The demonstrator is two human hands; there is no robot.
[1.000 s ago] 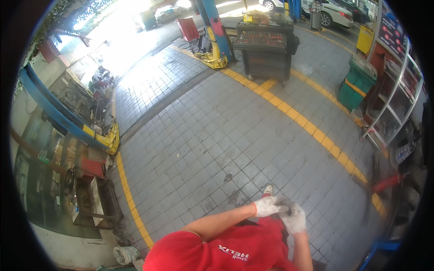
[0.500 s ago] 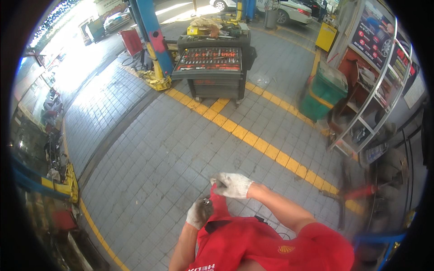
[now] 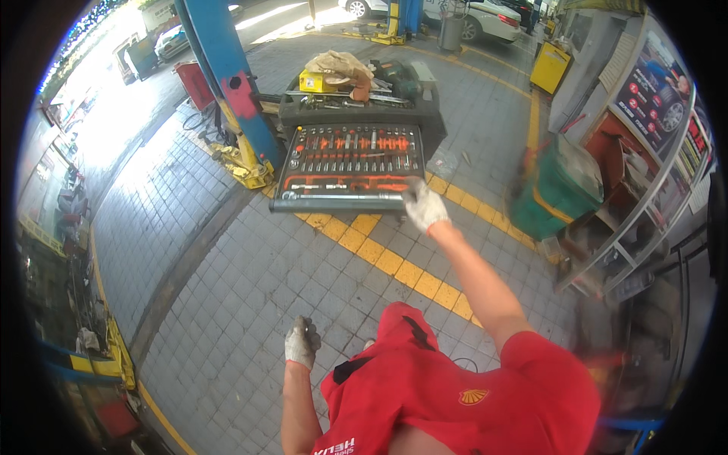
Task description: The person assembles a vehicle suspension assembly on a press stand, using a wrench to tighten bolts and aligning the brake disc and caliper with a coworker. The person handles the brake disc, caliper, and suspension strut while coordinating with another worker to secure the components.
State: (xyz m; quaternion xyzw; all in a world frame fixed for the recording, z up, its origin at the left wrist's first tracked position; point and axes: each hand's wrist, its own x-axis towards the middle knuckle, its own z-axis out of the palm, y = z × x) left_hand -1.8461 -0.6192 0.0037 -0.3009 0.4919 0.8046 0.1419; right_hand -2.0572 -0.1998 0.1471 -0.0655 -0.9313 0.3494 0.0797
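Observation:
My right hand [image 3: 425,208], in a pale, dirty work glove, reaches to the front right corner of a pulled-out drawer [image 3: 282,203]. Its fingertips overlap the drawer's edge; they are blurred, so their grip is unclear. Inside the drawer, rows of sockets and metal tools [image 3: 353,155] sit in a black and orange insert. A long silver bar [image 3: 341,196] runs along the front. My left hand [image 3: 302,343], also gloved, hangs low over the tiled floor, fingers curled in. What it may hold is hidden.
The dark tool cart [image 3: 436,125] carries a yellow box [image 3: 312,81], crumpled brown material [image 3: 341,64] and loose tools. To its left stands a blue lift post [image 3: 227,64]; on the right are a green bin [image 3: 557,182] and a metal rack [image 3: 644,220]. Yellow lines [image 3: 390,262] cross the floor.
The tool cart appears nearer and larger. My right hand has left the red cloth by my body and stretched forward to the drawer. My left hand has moved left, away from the cloth.

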